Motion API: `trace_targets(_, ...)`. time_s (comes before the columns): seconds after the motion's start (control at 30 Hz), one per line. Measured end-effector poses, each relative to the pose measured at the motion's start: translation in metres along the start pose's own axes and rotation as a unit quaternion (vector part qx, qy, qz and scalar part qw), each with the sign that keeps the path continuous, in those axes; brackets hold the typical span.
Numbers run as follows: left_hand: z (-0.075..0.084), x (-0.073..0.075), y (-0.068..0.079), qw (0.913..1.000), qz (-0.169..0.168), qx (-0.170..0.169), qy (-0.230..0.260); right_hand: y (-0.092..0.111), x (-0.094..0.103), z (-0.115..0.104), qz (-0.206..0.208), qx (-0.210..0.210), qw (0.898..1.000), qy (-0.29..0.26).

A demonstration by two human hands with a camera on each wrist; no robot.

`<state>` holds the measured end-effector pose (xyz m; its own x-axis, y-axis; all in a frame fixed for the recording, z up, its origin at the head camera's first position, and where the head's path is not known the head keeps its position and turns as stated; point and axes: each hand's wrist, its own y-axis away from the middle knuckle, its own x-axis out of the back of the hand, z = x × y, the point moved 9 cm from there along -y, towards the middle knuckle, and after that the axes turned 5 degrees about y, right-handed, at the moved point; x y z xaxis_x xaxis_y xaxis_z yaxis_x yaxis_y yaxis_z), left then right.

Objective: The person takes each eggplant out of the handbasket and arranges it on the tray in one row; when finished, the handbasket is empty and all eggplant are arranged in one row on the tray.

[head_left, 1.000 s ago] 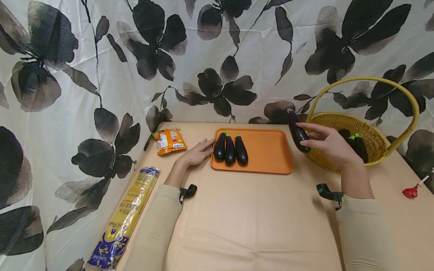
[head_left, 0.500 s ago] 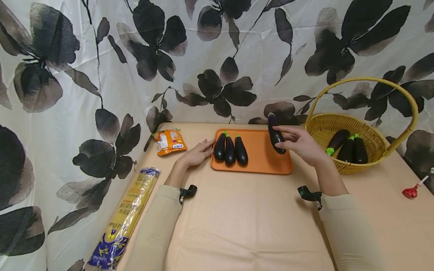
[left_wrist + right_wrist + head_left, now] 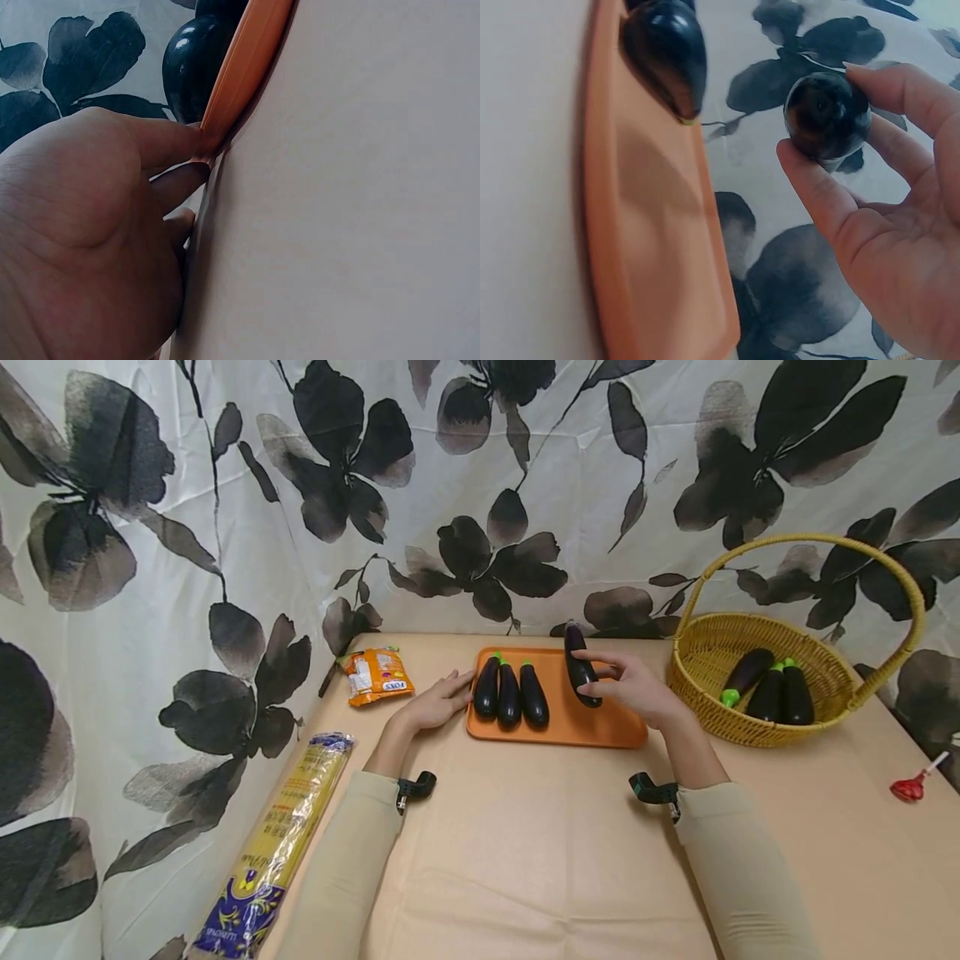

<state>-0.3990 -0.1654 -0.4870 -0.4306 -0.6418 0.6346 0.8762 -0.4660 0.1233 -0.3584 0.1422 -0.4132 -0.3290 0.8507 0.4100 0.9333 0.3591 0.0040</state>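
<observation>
My right hand [image 3: 636, 687] pinches a dark eggplant [image 3: 581, 665] between thumb and fingers, holding it above the right part of an orange tray [image 3: 600, 727]. In the right wrist view the round end of this eggplant [image 3: 825, 116] faces the camera, apart from the tray. Three eggplants [image 3: 509, 693] with green stems lie side by side at the tray's left end. My left hand [image 3: 433, 702] lies at the tray's left edge; in the left wrist view its fingertips touch the rim [image 3: 232, 82].
A yellow wicker basket [image 3: 697, 693] with a tall handle stands at the right, three eggplants [image 3: 767, 689] inside. Right of it lies a red lollipop [image 3: 908, 788]. An orange snack bag [image 3: 377, 676] and a spaghetti packet [image 3: 277, 843] lie on the left. Floral cloth [image 3: 420, 593] hangs behind.
My right hand has carried the eggplant leftward from beside the basket to over the tray. The left hand has stayed at the tray's edge.
</observation>
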Motion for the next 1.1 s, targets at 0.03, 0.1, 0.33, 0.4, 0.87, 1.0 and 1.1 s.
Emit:
trace_targets(0.03,0.000,-0.001,0.000,1.0000,-0.001,-0.001,-0.001,-0.001,-0.002,0.001,-0.001,0.001,1.000,0.003)
trace_targets(0.1,0.001,-0.002,0.000,1.0000,-0.002,-0.002,0.000,-0.003,-0.005,0.004,-0.001,0.005,1.000,0.006)
trace_targets(0.33,0.000,-0.003,0.000,1.0000,0.001,-0.004,0.000,-0.010,-0.017,0.013,-0.007,0.002,1.000,0.030)
trace_targets(0.4,0.001,-0.003,0.000,1.0000,0.002,-0.004,-0.002,-0.012,-0.020,0.016,-0.009,-0.002,0.999,0.041)
trace_targets(0.87,-0.001,-0.002,0.001,1.0000,0.005,0.002,-0.003,-0.013,-0.034,0.028,-0.019,-0.018,0.995,0.094)
trace_targets(1.0,-0.001,-0.001,0.002,1.0000,0.007,-0.003,0.001,-0.014,-0.039,0.028,-0.030,-0.002,0.994,0.104)
trace_targets(1.1,-0.001,-0.001,0.002,1.0000,0.007,-0.006,0.000,-0.016,-0.042,0.030,-0.031,-0.001,0.993,0.116)
